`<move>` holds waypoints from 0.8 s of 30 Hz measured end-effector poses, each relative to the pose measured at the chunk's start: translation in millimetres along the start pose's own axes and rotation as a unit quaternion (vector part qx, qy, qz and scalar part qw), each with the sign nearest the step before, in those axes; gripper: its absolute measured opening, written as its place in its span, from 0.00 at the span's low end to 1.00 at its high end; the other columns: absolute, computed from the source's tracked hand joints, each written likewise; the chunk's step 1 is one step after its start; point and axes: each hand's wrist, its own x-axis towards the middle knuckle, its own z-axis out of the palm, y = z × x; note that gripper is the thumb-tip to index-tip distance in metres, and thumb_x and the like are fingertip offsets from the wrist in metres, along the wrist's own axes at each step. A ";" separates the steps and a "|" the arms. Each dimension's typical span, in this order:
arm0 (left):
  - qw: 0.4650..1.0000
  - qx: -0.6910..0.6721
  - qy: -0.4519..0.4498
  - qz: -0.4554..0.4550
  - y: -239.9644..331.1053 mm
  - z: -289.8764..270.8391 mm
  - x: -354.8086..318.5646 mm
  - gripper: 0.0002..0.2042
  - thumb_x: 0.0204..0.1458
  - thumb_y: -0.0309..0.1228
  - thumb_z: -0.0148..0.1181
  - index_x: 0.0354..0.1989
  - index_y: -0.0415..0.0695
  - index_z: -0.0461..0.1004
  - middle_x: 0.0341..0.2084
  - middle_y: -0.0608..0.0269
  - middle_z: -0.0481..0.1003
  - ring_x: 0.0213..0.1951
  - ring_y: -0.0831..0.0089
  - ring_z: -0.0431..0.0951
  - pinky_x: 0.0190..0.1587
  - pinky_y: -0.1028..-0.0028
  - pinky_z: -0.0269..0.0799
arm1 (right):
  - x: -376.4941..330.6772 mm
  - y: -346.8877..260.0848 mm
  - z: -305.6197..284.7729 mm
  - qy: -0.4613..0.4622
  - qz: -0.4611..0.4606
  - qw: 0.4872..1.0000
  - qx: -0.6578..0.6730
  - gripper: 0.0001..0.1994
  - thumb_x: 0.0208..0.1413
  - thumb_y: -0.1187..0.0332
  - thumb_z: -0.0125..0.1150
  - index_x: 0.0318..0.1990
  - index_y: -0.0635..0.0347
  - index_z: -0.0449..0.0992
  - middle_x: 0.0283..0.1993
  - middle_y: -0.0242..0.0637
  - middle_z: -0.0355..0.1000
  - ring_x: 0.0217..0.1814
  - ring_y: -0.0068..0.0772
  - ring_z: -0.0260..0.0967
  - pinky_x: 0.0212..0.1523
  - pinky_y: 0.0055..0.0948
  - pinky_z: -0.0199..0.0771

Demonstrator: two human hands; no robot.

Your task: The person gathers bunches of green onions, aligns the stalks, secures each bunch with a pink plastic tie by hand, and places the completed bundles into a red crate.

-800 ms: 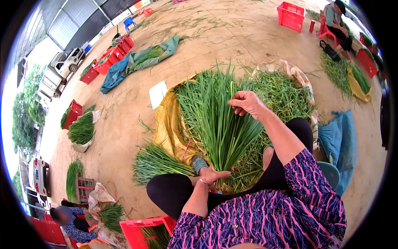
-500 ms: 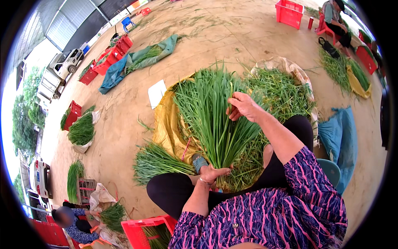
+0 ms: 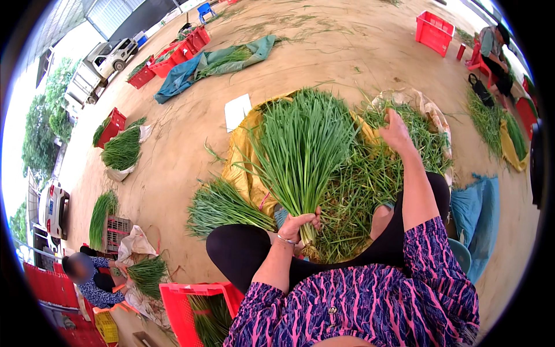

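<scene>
From my remote seat, the biggest thing in view was the sandy floor [image 3: 191, 168], which filled the frame from 9 to 1 o'clock. On it, at the centre, lay a yellow sheet [image 3: 243, 168] under a loose heap of cut green stalks [image 3: 370, 191] that ran out toward 3 o'clock. A blue-green tarp [image 3: 202, 63] with more greens lay at 11 o'clock, and a red crate [image 3: 433, 32] stood at 1 o'clock near a seated person [image 3: 491, 46]. Another red crate [image 3: 191, 301] sat at 7 o'clock, just beside my knee.

The bunch of green chives [image 3: 300, 150] stood upright at the centre, fanning out toward 12 o'clock, its base just above my lap. A smaller laid-down bundle [image 3: 222, 205] rested at 9 o'clock of it, near but apart.

My left hand [image 3: 298, 222] was clenched around the stems at the bunch's base, holding it up. My right hand [image 3: 396, 130] was raised at 2 o'clock over the loose heap, fingers drawn together; I could not tell whether it pinched any stalks.
</scene>
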 end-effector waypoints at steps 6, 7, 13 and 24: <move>0.995 0.065 0.057 0.049 21.2 -15.3 -13.4 0.15 0.48 0.23 0.61 0.45 0.37 0.71 0.32 0.61 0.74 0.29 0.72 0.73 0.33 0.72 0.71 | -34.1 -78.8 4.2 -0.579 -0.047 0.809 0.096 0.24 0.42 0.46 0.68 0.35 0.62 0.83 0.34 0.40 0.79 0.32 0.32 0.74 0.35 0.35 0.72; 0.995 0.073 0.059 0.046 19.4 -14.1 -9.5 0.15 0.48 0.23 0.61 0.45 0.37 0.71 0.31 0.61 0.74 0.28 0.73 0.74 0.32 0.73 0.71 | -49.8 -90.8 10.1 -0.628 -0.055 0.764 0.139 0.25 0.45 0.46 0.67 0.40 0.61 0.82 0.35 0.36 0.79 0.36 0.28 0.73 0.38 0.29 0.72; 0.980 0.181 0.041 0.066 10.6 2.1 -0.9 0.16 0.47 0.23 0.64 0.46 0.38 0.71 0.32 0.62 0.75 0.26 0.74 0.75 0.30 0.76 0.72 | -121.9 -105.7 63.2 -0.741 0.083 0.479 0.463 0.45 0.48 0.37 0.62 0.68 0.54 0.55 0.66 0.39 0.61 0.65 0.37 0.60 0.56 0.45 0.68; 0.944 0.307 0.089 0.076 1.1 0.5 -6.3 0.52 0.44 0.23 0.68 0.70 0.45 0.30 0.56 0.59 0.64 0.53 0.70 0.69 0.51 0.72 0.69 | -119.7 -119.1 67.0 -0.574 0.167 0.331 0.730 0.40 0.39 0.54 0.74 0.62 0.55 0.65 0.60 0.36 0.69 0.62 0.39 0.64 0.65 0.46 0.56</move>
